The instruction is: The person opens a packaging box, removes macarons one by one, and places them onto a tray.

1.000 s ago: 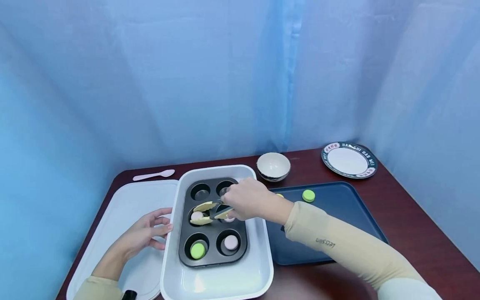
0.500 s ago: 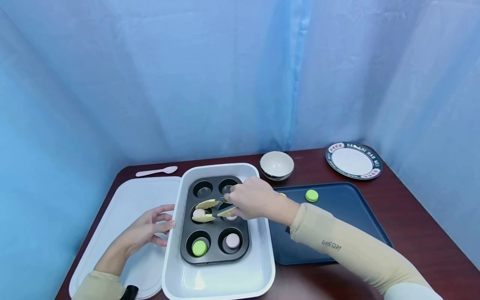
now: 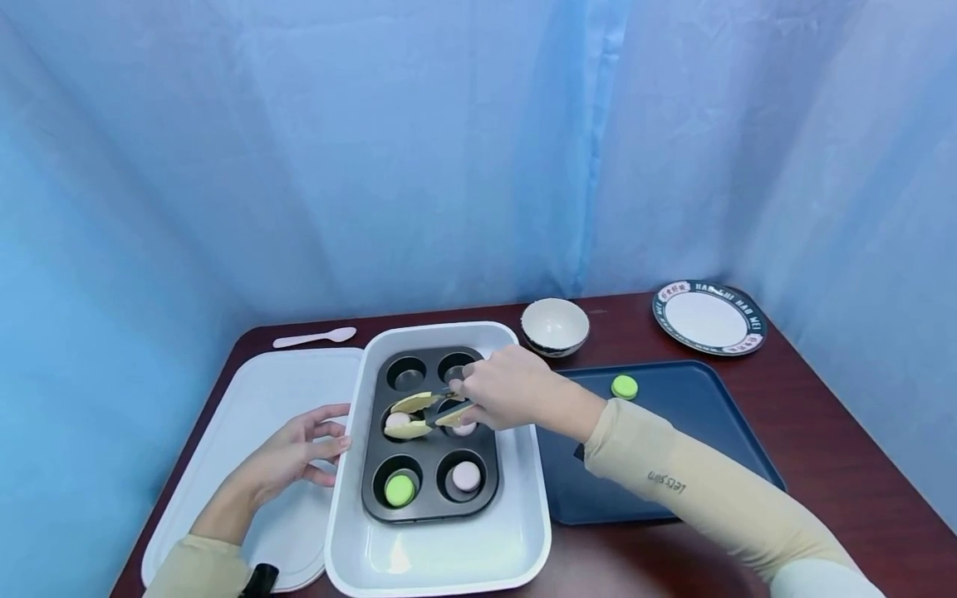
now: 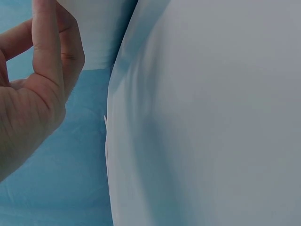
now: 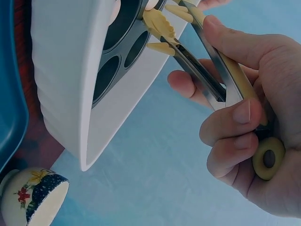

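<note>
In the centre of the head view, the right hand (image 3: pixel 504 390) grips a pair of metal tongs with yellow scalloped tips (image 3: pixel 419 415), fingers and thumb curled round the two arms as the right wrist view shows (image 5: pixel 235 94). The tips stand apart on either side of a pale pink round macaron (image 3: pixel 396 421) that sits in the middle-left cup of a dark six-cup muffin tin (image 3: pixel 429 436); whether they touch it I cannot tell. The tin lies inside a white rectangular baking dish (image 3: pixel 441 548) on the dark red-brown surface (image 3: pixel 822 432). The left hand (image 3: pixel 299 453), at lower left of the frame, has relaxed fingers with the tips against the dish's left wall, holding nothing; it rests over a white flat tray (image 3: pixel 247 407). A green macaron (image 3: pixel 399 490) and another pink macaron (image 3: pixel 467 475) fill the two nearest cups, and a further pink one is half hidden under the right hand. To the right lies a dark blue tray (image 3: pixel 673 465) carrying a single green macaron (image 3: pixel 624 386). The risks, as I judge them: the smooth round piece could slip from the scalloped tips if squeezed off-centre, a hard squeeze could crack it, and the tongs could catch the cup's rim and jolt the tin if the dish is not steadied.
</note>
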`<state>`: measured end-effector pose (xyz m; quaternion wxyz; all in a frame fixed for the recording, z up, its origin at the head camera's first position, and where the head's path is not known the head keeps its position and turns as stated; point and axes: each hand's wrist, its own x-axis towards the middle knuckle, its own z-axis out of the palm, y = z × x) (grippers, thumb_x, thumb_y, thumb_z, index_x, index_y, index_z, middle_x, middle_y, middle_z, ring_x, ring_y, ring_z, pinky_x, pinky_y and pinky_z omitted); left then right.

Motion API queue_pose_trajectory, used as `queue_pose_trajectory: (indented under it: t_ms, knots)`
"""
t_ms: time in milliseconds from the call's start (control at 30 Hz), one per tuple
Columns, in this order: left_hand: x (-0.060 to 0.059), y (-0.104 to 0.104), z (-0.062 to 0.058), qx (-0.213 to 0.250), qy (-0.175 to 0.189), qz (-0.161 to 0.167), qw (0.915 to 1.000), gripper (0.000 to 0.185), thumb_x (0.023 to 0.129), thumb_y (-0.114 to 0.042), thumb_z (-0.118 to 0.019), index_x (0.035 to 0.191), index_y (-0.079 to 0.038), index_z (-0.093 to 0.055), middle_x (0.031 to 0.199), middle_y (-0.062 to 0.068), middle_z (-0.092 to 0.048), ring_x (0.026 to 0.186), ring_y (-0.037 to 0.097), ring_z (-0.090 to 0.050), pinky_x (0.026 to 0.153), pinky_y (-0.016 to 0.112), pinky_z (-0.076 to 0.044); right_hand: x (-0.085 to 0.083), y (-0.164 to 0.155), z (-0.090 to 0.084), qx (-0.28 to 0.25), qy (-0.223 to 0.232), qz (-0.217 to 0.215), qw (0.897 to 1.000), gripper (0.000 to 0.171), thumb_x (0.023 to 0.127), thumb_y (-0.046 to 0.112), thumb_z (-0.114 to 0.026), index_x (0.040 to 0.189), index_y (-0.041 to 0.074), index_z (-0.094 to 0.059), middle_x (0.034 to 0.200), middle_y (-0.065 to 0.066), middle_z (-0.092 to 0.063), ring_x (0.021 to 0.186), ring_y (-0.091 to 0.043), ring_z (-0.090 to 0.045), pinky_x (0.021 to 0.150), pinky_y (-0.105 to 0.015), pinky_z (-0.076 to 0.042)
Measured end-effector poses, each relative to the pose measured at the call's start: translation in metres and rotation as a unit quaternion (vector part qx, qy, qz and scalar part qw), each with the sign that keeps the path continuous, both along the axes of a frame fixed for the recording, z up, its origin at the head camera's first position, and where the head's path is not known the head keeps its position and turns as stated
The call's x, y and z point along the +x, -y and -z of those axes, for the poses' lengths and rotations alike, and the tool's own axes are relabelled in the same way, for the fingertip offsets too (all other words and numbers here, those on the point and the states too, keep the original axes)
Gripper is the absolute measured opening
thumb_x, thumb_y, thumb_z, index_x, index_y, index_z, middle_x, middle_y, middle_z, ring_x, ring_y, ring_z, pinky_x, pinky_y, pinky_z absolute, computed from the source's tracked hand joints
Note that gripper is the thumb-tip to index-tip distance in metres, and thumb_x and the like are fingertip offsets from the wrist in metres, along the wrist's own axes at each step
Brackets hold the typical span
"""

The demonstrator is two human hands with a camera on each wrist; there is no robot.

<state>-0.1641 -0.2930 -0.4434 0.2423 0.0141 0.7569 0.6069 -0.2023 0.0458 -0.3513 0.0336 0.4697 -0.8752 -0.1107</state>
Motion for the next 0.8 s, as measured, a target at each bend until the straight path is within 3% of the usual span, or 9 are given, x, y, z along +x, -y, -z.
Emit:
queue_pose_trajectory:
  t_ms: [167, 600, 800]
  knots:
    - [0.000, 0.001, 0.001, 0.006, -0.002, 0.004, 1.0000, 0.072, 0.098, -0.021, -0.070, 0.155, -0.002, -0.031, 0.120, 0.020, -0.057, 0.084, 0.024, -0.066, 0.073, 0.047, -0.063, -0.004, -0.003, 0.000, -0.002, 0.013, -0.002, 1.000, 0.043, 0.096, 0.053, -0.065, 0.124, 0.021, -0.071, 0.087, 0.004, -0.067, 0.048, -0.008, -0.043, 0.039, -0.023, -0.031]
    - [0.003, 0.008, -0.004, -0.004, -0.007, -0.001, 1.0000, 0.071, 0.098, -0.020, -0.069, 0.155, -0.001, -0.031, 0.120, 0.020, -0.058, 0.086, 0.025, -0.066, 0.074, 0.048, -0.063, -0.005, -0.010, 0.000, -0.046, -0.004, -0.035, 0.998, 0.044, 0.095, 0.054, -0.065, 0.123, 0.020, -0.072, 0.077, 0.004, -0.062, 0.046, -0.009, -0.039, 0.038, -0.024, -0.029]
    - [0.001, 0.003, -0.001, 0.004, -0.008, 0.010, 0.9999, 0.072, 0.098, -0.021, -0.069, 0.156, -0.001, -0.031, 0.122, 0.021, -0.057, 0.086, 0.025, -0.067, 0.075, 0.048, -0.062, -0.003, -0.016, -0.004, -0.037, 0.001, -0.020, 0.999, 0.046, 0.095, 0.055, -0.065, 0.127, 0.022, -0.071, 0.076, 0.004, -0.060, 0.044, -0.010, -0.037, 0.037, -0.024, -0.025]
